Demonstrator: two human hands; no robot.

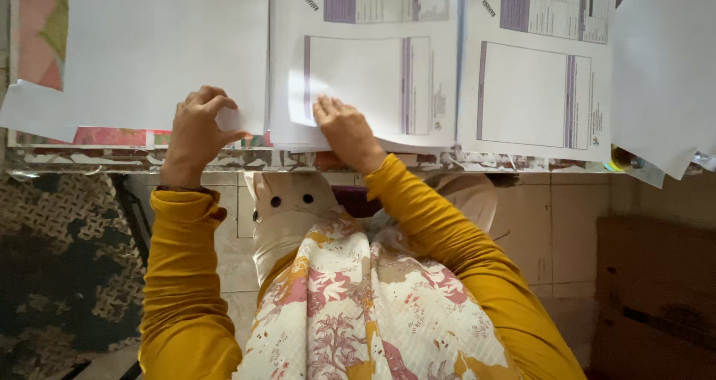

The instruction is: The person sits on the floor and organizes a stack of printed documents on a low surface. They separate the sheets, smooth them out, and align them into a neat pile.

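Floral lap — hands on papers

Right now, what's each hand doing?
Left hand: closed, pinching corner of blank sheet.
Right hand: open, fingers flat on printed form.

I sit in what looks like a home workspace: printed forms cover my cloth-covered table, above a tiled floor with a patterned rug.

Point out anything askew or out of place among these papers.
The blank sheet under the left hand lies tilted, its corner overhanging the table edge. The printed sheet under the right hand curls upward.
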